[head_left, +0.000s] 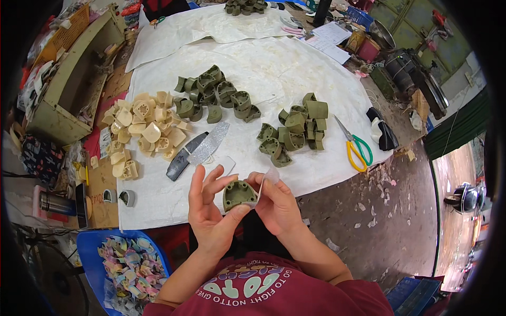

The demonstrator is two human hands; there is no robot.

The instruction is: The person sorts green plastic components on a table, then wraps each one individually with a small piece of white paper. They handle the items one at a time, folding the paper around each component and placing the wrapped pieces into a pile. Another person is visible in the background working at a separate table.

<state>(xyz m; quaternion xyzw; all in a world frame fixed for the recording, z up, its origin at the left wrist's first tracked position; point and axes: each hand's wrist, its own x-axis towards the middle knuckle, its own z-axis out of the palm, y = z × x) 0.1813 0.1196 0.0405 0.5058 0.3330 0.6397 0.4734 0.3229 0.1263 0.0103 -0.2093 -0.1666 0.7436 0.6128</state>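
Between the thumb and fingers of my left hand [212,224] sits an olive-green plastic shoe heel [239,194], its hollow, D-shaped face turned up. My right hand [280,206] pinches a thin whitish strip of material [272,175] against the heel's right side. How far the strip reaches round the heel is hidden by my fingers. Just beyond my left hand lie a dark, sole-shaped piece [184,158] and a glittery silver one [210,143]. Loose green heels lie in one pile [209,94] farther back and another pile [295,125] to the right.
Cream heels [150,124] are heaped at left on the white-covered table [316,176]. Scissors [356,147] with yellow and green handles lie at its right edge. A blue bin [87,250] of colourful scraps stands at lower left. A metal flask [57,203] sits near the left edge.
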